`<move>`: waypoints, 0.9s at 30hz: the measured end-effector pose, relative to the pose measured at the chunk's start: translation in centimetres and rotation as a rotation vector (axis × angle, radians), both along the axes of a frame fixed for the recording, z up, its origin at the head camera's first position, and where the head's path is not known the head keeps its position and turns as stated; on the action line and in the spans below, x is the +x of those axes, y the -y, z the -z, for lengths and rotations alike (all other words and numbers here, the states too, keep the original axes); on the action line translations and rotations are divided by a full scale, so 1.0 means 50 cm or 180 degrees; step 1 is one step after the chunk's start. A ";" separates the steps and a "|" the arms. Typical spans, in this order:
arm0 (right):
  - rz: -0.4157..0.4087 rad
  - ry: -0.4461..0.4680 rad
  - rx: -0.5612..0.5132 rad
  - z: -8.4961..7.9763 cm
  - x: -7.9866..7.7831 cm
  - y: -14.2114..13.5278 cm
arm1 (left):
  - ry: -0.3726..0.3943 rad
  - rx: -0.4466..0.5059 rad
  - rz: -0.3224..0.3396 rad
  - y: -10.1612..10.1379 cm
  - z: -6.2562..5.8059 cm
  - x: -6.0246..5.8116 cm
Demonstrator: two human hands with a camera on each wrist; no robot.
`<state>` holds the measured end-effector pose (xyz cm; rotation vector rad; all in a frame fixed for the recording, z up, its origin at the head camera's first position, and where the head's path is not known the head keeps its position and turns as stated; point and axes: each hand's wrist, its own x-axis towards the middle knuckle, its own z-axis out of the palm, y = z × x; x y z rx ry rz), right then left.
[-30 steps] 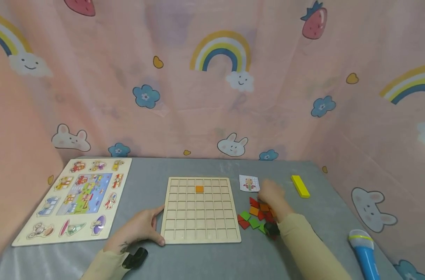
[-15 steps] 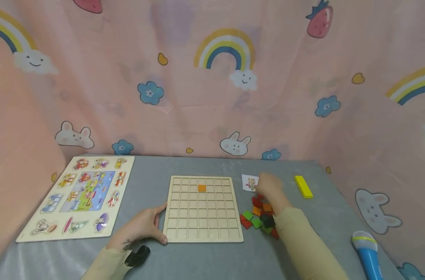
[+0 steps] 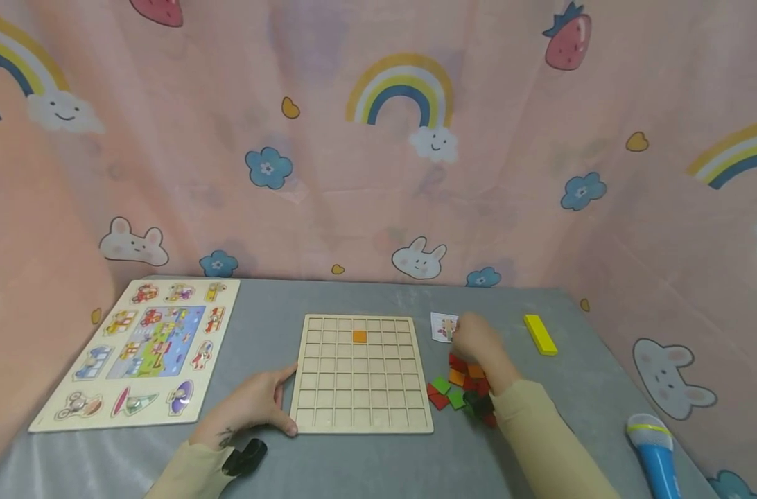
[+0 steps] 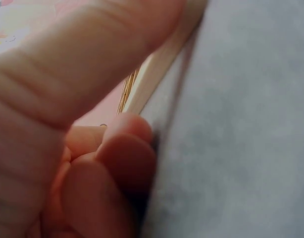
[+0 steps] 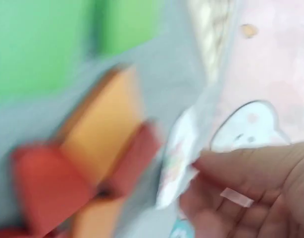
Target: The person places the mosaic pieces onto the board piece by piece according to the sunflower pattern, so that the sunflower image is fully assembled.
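In the head view my left hand (image 3: 254, 402) rests at the left edge of a wooden grid board (image 3: 361, 388), thumb by its near corner and index finger farther up the side. One orange tile (image 3: 360, 336) sits in a cell near its top. The left wrist view shows the thumb (image 4: 92, 54) against the board's edge, the other fingers bent below. My right hand (image 3: 481, 344) is at the right edge of a small picture card (image 3: 443, 327), partly covering it. In the right wrist view its thumb (image 5: 246, 166) and fingers meet beside the card; I cannot tell what they hold.
Red, orange and green tiles (image 3: 441, 384) lie loosely heaped right of the board, under the right forearm. A yellow block (image 3: 541, 335) and a blue toy microphone (image 3: 656, 450) are farther right. A picture puzzle board (image 3: 213, 367) lies left. A pink patterned curtain (image 3: 328, 222) closes the back.
My right hand has moved slightly left from above the tiles to the card's edge, covering part of the card. The left hand stays at the board; the head view shifts a little.
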<state>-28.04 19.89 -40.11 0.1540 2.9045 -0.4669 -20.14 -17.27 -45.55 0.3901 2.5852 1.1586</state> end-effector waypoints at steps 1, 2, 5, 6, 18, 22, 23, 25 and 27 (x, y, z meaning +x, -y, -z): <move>-0.0097 -0.0092 -0.0124 -0.007 -0.004 0.011 | 0.0001 0.0005 0.0004 0.000 -0.001 0.000; -0.0217 -0.0189 -0.0277 -0.013 -0.009 0.025 | 0.0007 0.0010 -0.0008 -0.001 -0.001 0.000; -0.0641 -0.0454 -0.0598 -0.029 -0.023 0.082 | 0.0007 0.0008 -0.0025 -0.001 -0.003 -0.001; -0.0783 -0.0520 -0.0659 -0.031 -0.027 0.105 | 0.0019 0.0016 -0.0033 -0.001 -0.002 -0.001; -0.1286 -0.0320 -0.0762 0.012 -0.048 0.301 | 0.0122 0.0033 0.0029 0.002 -0.002 0.000; -0.1397 -0.0355 -0.0467 0.022 -0.055 0.320 | 0.0108 0.0037 0.0002 0.000 -0.004 0.002; -0.1433 -0.0374 -0.0407 0.024 -0.057 0.322 | 0.0104 0.0027 -0.0002 0.000 -0.005 0.002; -0.1465 -0.0396 -0.0346 0.028 -0.060 0.325 | 0.0085 0.0005 0.0000 0.000 -0.004 0.001; -0.1458 -0.0395 -0.0298 0.030 -0.062 0.328 | 0.0064 -0.0005 0.0007 0.001 -0.003 0.000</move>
